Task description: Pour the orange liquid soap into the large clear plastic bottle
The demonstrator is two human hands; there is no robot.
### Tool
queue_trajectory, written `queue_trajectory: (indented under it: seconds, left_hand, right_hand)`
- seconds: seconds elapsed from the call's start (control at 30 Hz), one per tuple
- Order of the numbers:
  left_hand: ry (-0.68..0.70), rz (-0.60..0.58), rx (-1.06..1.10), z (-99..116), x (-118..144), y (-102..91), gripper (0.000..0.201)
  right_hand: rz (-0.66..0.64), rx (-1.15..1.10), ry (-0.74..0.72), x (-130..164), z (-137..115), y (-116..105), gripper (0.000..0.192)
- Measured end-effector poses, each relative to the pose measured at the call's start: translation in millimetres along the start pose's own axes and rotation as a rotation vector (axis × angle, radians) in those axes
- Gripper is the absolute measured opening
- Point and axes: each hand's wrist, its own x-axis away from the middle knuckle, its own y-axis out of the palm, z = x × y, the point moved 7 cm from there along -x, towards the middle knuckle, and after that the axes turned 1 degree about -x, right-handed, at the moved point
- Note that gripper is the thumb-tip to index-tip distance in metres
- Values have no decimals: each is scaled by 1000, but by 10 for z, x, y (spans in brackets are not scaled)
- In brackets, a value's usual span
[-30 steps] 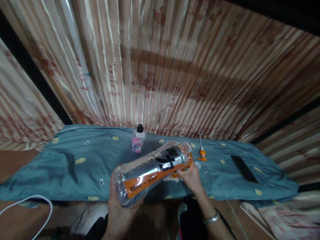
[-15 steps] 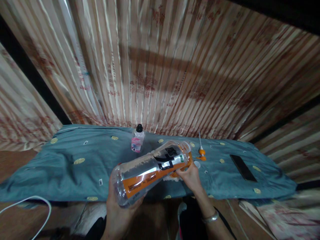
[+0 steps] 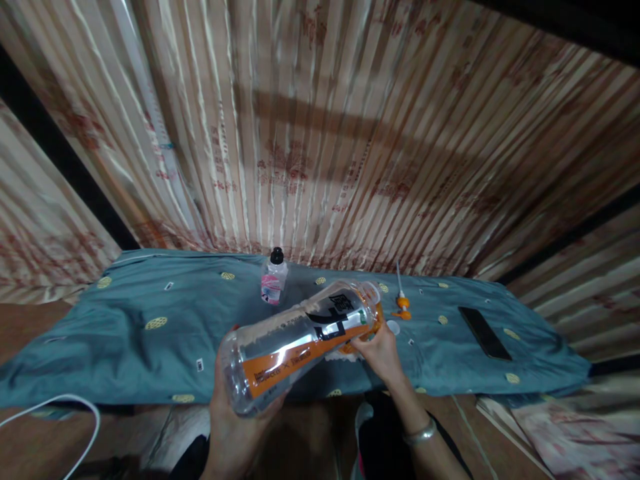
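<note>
A large clear plastic bottle with an orange, black and silver label [image 3: 295,343] lies tilted across the lower middle of the frame, its base toward the lower left and its neck pointing up and to the right. The left hand [image 3: 235,417] cups the base from below, fingers wrapped up around the bottle's bottom edge. The right hand [image 3: 381,350] is closed about the neck end, its fingertips against the orange part just under the bottle's shoulder; a silver bangle [image 3: 420,435] sits on that wrist at the lower right. The bottle is held above a teal cloth with small yellow round motifs [image 3: 125,333], which spreads across the middle of the frame from left to right. On the cloth, just above the bottle, stands 1 small clear bottle with a black cap and a pink label [image 3: 274,277], upright. To the right of the big bottle's neck lie a small white cap [image 3: 393,327] and a thin white and orange nozzle piece [image 3: 401,303], near each other. Farther right on the cloth rests a flat black phone [image 3: 484,333], well apart from the hands. A white cable [image 3: 60,403] curves at the lower left. Striped beige and rust curtains [image 3: 320,133] fill the upper part of the frame.
</note>
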Motion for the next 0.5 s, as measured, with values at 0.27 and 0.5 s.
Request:
queue_trajectory:
  seconds: [0.27,0.5]
  left_hand:
    - [77,8,-21,83,39,62,113]
    - [-39,-5,42,15,-32,15,90]
  right_hand:
    - [-14,-4,-17,10,-8,-2,52]
    - [-7,27,-41,6,-1,-2,53]
